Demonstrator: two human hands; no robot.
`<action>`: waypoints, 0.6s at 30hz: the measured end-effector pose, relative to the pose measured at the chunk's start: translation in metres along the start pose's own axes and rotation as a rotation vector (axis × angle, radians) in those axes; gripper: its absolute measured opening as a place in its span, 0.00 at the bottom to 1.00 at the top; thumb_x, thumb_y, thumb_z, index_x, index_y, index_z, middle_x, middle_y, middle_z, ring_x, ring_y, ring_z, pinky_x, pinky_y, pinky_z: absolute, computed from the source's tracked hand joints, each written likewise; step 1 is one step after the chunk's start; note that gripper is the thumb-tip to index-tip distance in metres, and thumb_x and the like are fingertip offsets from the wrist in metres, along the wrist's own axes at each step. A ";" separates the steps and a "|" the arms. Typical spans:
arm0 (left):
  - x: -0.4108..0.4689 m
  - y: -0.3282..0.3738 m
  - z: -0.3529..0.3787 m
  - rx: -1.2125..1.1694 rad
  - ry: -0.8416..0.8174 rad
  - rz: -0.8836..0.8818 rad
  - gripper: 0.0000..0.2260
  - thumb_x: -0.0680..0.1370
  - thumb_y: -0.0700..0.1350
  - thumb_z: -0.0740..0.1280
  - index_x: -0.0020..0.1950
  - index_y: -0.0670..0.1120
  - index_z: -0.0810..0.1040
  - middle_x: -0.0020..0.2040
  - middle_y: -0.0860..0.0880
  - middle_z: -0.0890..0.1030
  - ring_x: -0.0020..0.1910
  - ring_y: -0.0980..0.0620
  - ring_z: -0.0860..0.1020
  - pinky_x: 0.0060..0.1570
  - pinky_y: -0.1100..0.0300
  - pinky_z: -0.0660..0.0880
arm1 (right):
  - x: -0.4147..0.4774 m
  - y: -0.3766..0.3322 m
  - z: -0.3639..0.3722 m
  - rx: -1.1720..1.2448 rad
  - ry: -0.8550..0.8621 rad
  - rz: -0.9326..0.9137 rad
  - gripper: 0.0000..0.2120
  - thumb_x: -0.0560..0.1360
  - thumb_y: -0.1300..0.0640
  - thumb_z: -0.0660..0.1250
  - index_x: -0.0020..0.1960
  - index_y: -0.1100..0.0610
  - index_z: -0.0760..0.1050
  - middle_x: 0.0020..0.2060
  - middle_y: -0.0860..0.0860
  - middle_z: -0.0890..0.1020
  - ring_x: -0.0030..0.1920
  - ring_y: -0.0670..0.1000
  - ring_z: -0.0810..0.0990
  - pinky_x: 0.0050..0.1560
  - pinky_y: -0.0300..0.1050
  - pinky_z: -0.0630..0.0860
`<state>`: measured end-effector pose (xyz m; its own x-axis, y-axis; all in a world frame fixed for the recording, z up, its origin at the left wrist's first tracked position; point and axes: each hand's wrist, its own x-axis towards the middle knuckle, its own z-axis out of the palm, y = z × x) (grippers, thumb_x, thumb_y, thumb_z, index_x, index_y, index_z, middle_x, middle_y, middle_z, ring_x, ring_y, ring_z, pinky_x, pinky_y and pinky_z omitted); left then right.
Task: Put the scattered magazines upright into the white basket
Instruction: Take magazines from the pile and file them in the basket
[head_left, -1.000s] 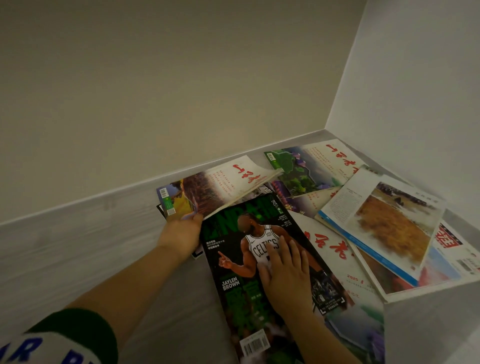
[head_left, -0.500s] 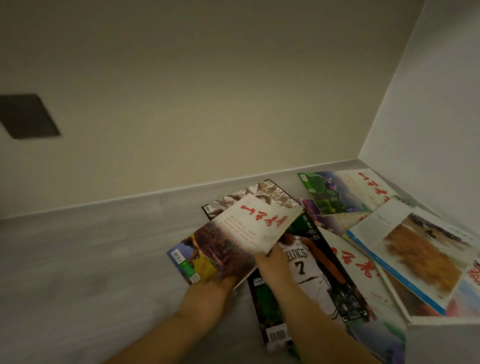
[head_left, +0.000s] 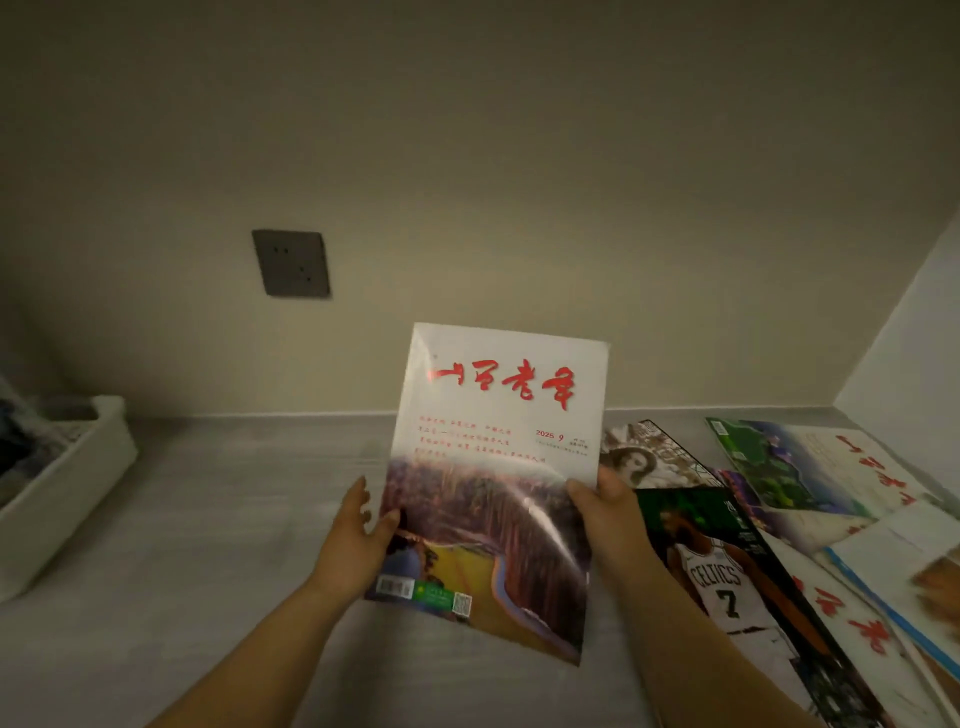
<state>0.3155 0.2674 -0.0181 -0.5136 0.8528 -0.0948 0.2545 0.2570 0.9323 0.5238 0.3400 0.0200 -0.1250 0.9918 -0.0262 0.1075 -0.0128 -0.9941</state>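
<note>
Our left hand (head_left: 358, 540) and right hand (head_left: 605, 512) grip the red-titled magazine (head_left: 498, 467), which we have just raised off the lower-right pile (head_left: 779, 519) to mid-frame, so the white basket (head_left: 67, 483) at far left comes next.

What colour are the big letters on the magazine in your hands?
Red letters on the magazine; head view shows them.

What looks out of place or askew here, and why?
The loose magazines on the right lie flat, overlapping at odd angles, not upright in the white basket on the left. The left hand and right hand hold one red-titled magazine up.
</note>
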 end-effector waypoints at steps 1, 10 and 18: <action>0.000 0.001 -0.016 -0.046 -0.001 0.020 0.22 0.77 0.40 0.60 0.69 0.41 0.59 0.67 0.38 0.70 0.63 0.39 0.71 0.65 0.45 0.67 | -0.004 -0.006 0.015 0.015 -0.038 -0.002 0.14 0.75 0.68 0.58 0.60 0.62 0.72 0.52 0.53 0.78 0.49 0.52 0.78 0.48 0.40 0.77; -0.005 -0.007 -0.173 -0.076 0.282 0.198 0.13 0.79 0.41 0.56 0.62 0.41 0.69 0.56 0.44 0.75 0.53 0.48 0.72 0.53 0.56 0.68 | -0.036 -0.039 0.172 -0.111 -0.213 -0.123 0.14 0.76 0.66 0.58 0.60 0.60 0.73 0.49 0.51 0.78 0.47 0.49 0.77 0.42 0.30 0.74; -0.002 -0.027 -0.295 0.018 0.389 0.445 0.11 0.76 0.37 0.61 0.57 0.43 0.77 0.45 0.56 0.76 0.40 0.67 0.71 0.34 0.81 0.68 | -0.054 -0.069 0.317 -0.163 -0.166 -0.256 0.13 0.75 0.66 0.59 0.57 0.60 0.75 0.48 0.52 0.79 0.47 0.50 0.76 0.45 0.38 0.70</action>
<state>0.0683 0.1244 0.0601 -0.6161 0.6517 0.4424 0.5266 -0.0769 0.8467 0.2106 0.2467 0.0569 -0.3255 0.9258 0.1922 0.2067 0.2681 -0.9410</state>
